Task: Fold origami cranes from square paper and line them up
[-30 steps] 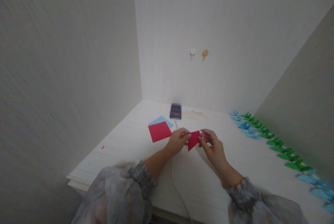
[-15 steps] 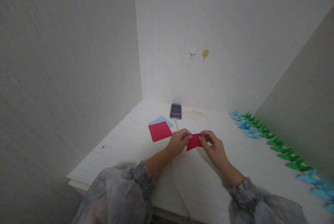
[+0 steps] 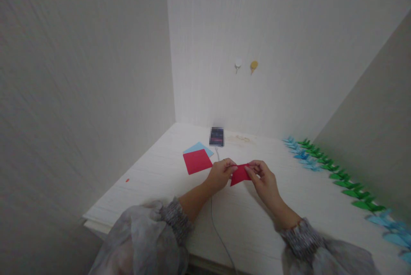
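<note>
A small folded piece of red paper point(image 3: 239, 175) is held just above the white table point(image 3: 154, 176) between both hands. My left hand point(image 3: 220, 174) pinches its left edge with closed fingers. My right hand point(image 3: 263, 181) pinches its right side, fingers curled over the top. A flat red paper square point(image 3: 197, 161) lies to the left of my left hand, on top of a light blue sheet point(image 3: 198, 147).
A phone point(image 3: 216, 136) leans at the back of the table with a cable point(image 3: 215, 223) running toward me. A row of green and blue folded paper figures point(image 3: 340, 178) lines the right wall. Two hooks point(image 3: 245, 66) hang on the back wall.
The folded red paper has been turned from hanging point-down to lying flatter and wider between my hands. Both hands stay in about the same place.
</note>
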Demonstrator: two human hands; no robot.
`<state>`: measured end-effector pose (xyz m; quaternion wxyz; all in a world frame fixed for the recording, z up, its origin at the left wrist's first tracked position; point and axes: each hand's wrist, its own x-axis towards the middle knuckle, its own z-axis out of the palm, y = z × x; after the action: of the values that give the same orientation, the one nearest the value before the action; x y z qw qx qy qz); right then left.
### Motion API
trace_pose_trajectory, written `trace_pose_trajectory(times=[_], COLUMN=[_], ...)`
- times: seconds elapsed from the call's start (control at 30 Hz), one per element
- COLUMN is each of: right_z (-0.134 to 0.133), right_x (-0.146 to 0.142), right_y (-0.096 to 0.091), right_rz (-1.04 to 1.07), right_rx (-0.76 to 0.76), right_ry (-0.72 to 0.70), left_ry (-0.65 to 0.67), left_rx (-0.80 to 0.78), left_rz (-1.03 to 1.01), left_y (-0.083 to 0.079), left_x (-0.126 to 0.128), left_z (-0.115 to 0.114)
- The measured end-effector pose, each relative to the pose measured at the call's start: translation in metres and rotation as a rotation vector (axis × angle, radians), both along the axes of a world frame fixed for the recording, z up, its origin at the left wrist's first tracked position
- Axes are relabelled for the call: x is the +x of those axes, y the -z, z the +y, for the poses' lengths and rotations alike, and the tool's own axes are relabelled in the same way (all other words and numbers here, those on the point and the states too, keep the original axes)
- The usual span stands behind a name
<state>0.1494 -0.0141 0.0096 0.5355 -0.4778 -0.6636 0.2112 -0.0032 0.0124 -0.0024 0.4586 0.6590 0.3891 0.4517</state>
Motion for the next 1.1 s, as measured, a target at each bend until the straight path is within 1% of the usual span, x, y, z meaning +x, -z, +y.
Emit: trace_pose_trajectory(times=[0.07,0.27,0.43,0.5,0.6,0.67,0.73,0.83,0.9,0.97,1.03,1.1], right_z=[0.000,-0.001,-0.002,-0.002,-0.002,-0.002,-0.001,-0.001,-0.001,-0.003,-0.004,-0.005], right_x=[0.000,0.001,0.003,0.003,0.004,0.004,0.004,0.005,0.005,0.004,0.003,0.001], right_y=[0.000,-0.004,-0.007,-0.007,-0.007,-0.007,-0.008,-0.008,-0.009,-0.008,-0.008,-0.008], right_rz=[0.012,-0.047,-0.125,-0.186,-0.243,-0.260,-0.294,-0.385,-0.442,-0.478,-0.472,-0.443], right_rx=[-0.005,-0.017,-0.006,0.026,0.106,0.185,0.285,0.409,0.449,0.455,0.426,0.389], right_ry=[-0.007,0.018,0.049,0.071,0.055,0.035,0.035,0.019,-0.009,-0.051,-0.077,-0.052], left_ry=[-0.007,-0.012,0.016,0.058,0.175,0.248,0.262,0.182,0.146,0.121,0.094,0.076], left_rx=[0.008,0.007,-0.072,-0.142,-0.238,-0.273,-0.279,-0.216,-0.151,-0.094,-0.049,-0.011], left_rz=[0.011,0.010,-0.077,-0.157,-0.247,-0.268,-0.269,-0.238,-0.224,-0.213,-0.207,-0.203], left_y=[-0.001,-0.002,-0.004,-0.005,-0.008,-0.008,-0.005,0.002,0.006,0.007,0.005,0.001], left_x=[0.000,-0.002,0.000,0.002,0.005,0.006,0.007,0.006,0.005,0.005,0.004,0.004], left_z=[-0.001,-0.001,-0.002,-0.004,-0.007,-0.007,-0.006,0.000,0.003,0.005,0.004,0.002])
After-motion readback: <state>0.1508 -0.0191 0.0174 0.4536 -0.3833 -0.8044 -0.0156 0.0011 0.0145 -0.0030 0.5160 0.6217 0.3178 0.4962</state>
